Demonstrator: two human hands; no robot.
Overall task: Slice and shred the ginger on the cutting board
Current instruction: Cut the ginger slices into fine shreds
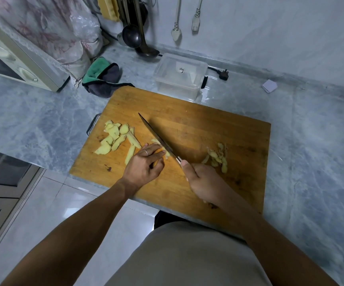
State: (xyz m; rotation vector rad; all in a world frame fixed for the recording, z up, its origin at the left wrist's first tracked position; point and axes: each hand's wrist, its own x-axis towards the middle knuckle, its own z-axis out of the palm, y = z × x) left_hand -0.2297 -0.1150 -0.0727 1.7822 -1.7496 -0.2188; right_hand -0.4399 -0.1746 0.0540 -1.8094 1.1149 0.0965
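Marble counter (43, 124), lidded clear box (180, 76) apparently empty, ginger slices (115, 137) on cutting board (208, 131)

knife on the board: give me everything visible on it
The knife has a long, narrow, dark metal blade with a pointed tip aimed up-left across the wooden cutting board. Its handle is hidden inside the right hand, which grips it. The edge is down on a small pale ginger piece that the left hand steadies with its fingers beside the blade.
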